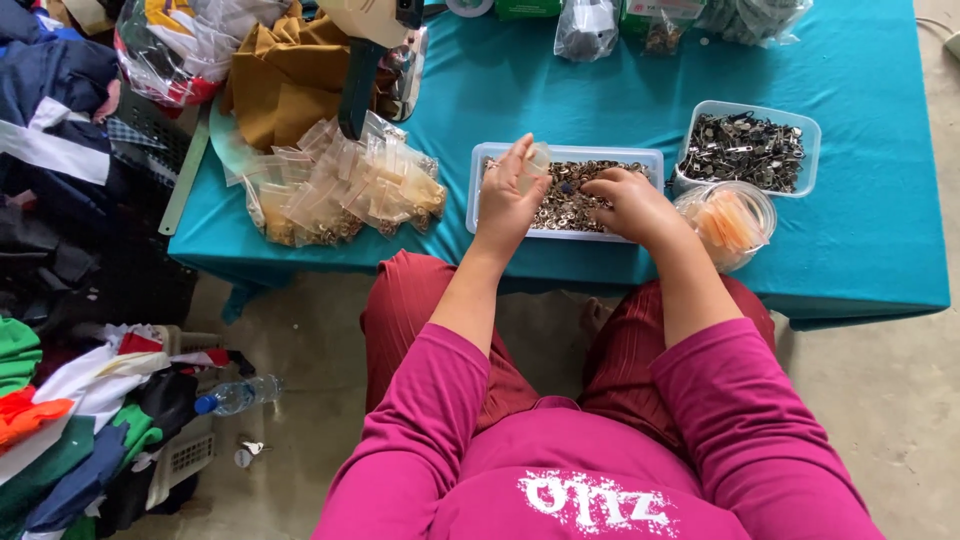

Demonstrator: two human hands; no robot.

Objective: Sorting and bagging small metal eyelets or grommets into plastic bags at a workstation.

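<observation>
My left hand [508, 198] holds a small clear plastic bag [535, 165] upright over the near left part of a shallow clear tray [476, 190] full of small metal pieces [572, 205]. My right hand [628, 203] rests palm down in the same tray, its fingers curled among the metal pieces; what it grips is hidden. Both arms wear pink sleeves. I sit at the front edge of a low table with a teal cloth [560, 90].
A heap of small filled clear bags [345, 190] lies left of the tray. A second tray of dark metal parts [747, 150] and a round tub with orange contents [730, 220] stand to the right. Piled clothes [70, 200] and a water bottle [237, 396] lie on the floor.
</observation>
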